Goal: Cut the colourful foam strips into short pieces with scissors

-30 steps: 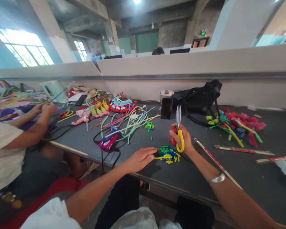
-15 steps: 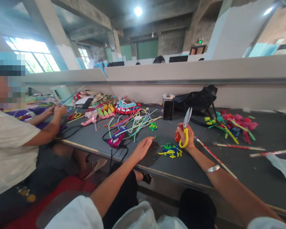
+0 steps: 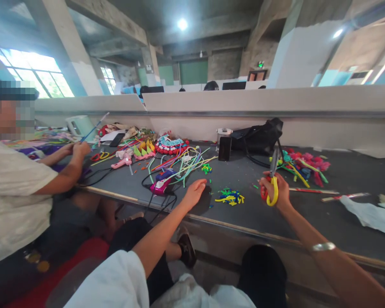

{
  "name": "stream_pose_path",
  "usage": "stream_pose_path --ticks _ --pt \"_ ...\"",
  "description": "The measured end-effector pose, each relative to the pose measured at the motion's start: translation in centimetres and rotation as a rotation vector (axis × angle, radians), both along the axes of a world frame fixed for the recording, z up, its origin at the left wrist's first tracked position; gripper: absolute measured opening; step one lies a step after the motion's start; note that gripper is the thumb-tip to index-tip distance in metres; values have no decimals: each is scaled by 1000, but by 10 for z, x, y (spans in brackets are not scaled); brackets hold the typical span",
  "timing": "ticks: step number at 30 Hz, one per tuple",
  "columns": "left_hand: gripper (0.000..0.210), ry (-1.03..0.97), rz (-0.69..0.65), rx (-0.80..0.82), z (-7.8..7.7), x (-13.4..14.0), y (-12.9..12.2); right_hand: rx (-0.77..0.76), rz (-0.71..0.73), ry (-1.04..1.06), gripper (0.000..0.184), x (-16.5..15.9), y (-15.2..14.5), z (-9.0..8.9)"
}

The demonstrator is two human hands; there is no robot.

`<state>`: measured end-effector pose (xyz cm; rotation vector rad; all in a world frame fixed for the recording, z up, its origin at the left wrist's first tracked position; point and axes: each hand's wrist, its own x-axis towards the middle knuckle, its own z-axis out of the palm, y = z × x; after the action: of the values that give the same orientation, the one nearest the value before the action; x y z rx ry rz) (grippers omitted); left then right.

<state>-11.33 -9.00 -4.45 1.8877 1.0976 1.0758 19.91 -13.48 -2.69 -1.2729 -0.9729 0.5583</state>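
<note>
My right hand (image 3: 280, 192) grips scissors (image 3: 272, 190) with one red and one yellow handle, blades pointing up and away. My left hand (image 3: 195, 193) is low over the table's near side, fingers stretched out to the right, with nothing visible in it. Just beyond its fingertips is a small green piece (image 3: 210, 181). Between my hands lies a pile of short green, blue and yellow pieces (image 3: 230, 197). A smaller green and yellow pile (image 3: 206, 168) sits farther back.
Long pale fuzzy stems (image 3: 192, 164) and a magenta corded device (image 3: 160, 185) lie left. Behind stand a phone (image 3: 224, 149) and black bag (image 3: 259, 137). Colourful fuzzy flowers (image 3: 311, 164) and white paper (image 3: 367, 214) are right. At left, a co-worker's hands (image 3: 78, 150) hold a thin stem.
My right hand has swung right with the scissors, away from the pile. My left hand has barely moved; its fingertips are now slightly apart from the green piece. The view has turned slightly right.
</note>
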Motion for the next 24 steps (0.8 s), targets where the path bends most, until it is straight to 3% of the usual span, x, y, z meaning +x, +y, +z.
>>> stream_pose_path --ticks 2,5,11,15,24 --pt "31 28 26 25 -4 3 6 82 -54 116 46 -4 -12 -9" --pt "32 253 36 148 -2 10 20 235 -161 216 44 -10 -21 -17" --pt "31 778 -135 371 21 16 57 233 -129 243 42 -14 -22 -15" --pt "19 842 -172 370 22 16 67 220 -119 191 43 -18 -23 -12" --pt "20 830 -38 316 12 25 60 123 -8 -25 42 -24 -28 -19"
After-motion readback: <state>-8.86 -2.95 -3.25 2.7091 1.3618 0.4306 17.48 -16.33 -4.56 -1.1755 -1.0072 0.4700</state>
